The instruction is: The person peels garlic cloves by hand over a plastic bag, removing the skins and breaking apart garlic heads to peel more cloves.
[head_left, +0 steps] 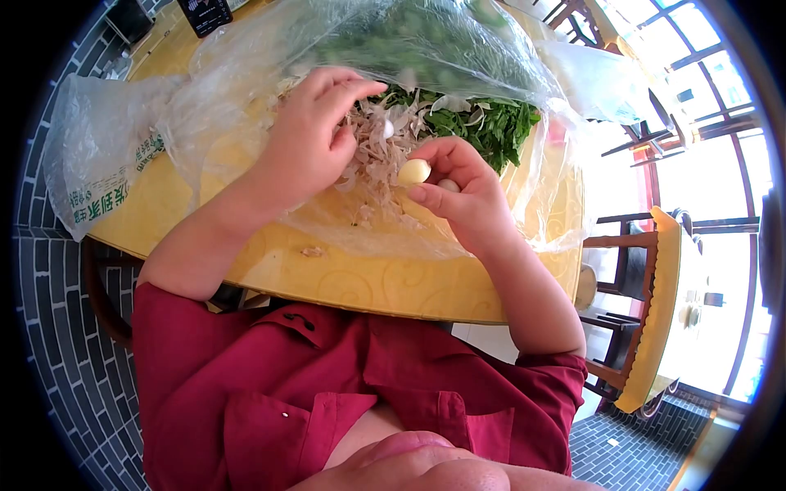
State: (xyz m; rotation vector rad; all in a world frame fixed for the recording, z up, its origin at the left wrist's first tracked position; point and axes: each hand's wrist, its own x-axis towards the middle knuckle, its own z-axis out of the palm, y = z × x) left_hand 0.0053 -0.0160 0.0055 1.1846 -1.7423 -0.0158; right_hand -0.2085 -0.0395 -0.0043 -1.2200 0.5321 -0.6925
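Between the thumb and index finger of my right hand [471,196] is a pale peeled garlic clove [414,172]. A second whitish clove [448,186] rests against the curled fingers of the same hand. My left hand [315,131] hovers over the left side of a pile of papery garlic skins [377,155], its fingers apart and nothing visible between them. A small white clove [388,128] lies among the skins. Green leaves [491,127] sit behind and to the right of the skins, partly under clear plastic.
A clear plastic bag [409,49] spreads over the yellow-covered table [352,286]. Another bag with green print [102,164] hangs at the left edge. A dark phone-like object [205,15] is at the back left. Chairs and a second table [659,303] stand to the right.
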